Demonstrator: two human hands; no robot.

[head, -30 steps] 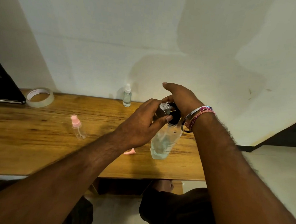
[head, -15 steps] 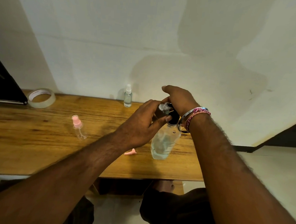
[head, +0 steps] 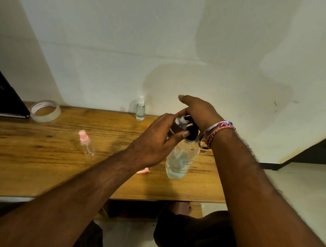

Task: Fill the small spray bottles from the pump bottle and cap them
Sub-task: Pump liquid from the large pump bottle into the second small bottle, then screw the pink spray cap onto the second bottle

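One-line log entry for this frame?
step: filling | left hand: holds small bottle at pump nozzle | right hand: on pump bottle head | capped bottle: by wall

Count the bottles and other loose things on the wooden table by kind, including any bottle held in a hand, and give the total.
Small spray bottles: 3 (white-capped one, pink-capped one, uncapped one held in the left hand)
Pump bottle: 1, under the right hand
Loose pink cap: 1
Tape roll: 1
Total: 6
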